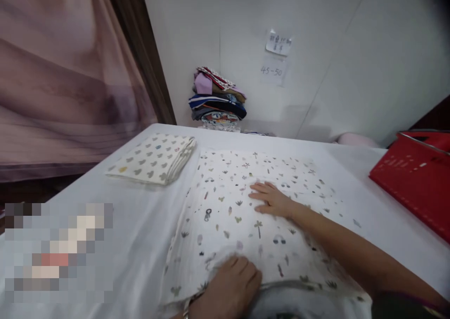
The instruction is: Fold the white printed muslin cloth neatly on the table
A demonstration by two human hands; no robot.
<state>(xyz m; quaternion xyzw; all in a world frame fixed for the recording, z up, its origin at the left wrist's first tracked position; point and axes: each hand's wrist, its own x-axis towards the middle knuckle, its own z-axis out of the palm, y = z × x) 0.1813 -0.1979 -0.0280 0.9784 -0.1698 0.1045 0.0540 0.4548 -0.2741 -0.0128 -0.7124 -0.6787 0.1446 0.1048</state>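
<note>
A white muslin cloth [228, 220], printed with small palms, rainbows and leaves, lies folded in layers before me. My right hand [270, 199] rests flat on its upper middle, fingers spread. At the cloth's near edge, my left hand [232, 284] is closed, its fingers curled against the fabric; the fingertips are hidden and somewhat blurred. Left of this cloth lies a second folded cloth [151, 159], cream with grey mouse-head shapes, which neither hand touches.
Both cloths lie on a white-covered table [137, 216]. A red basket [418, 178] stands at the right edge. Behind the table are a pile of folded clothes [218, 98] and a wall with paper notes [276, 56]. A pink curtain [66, 75] hangs at left.
</note>
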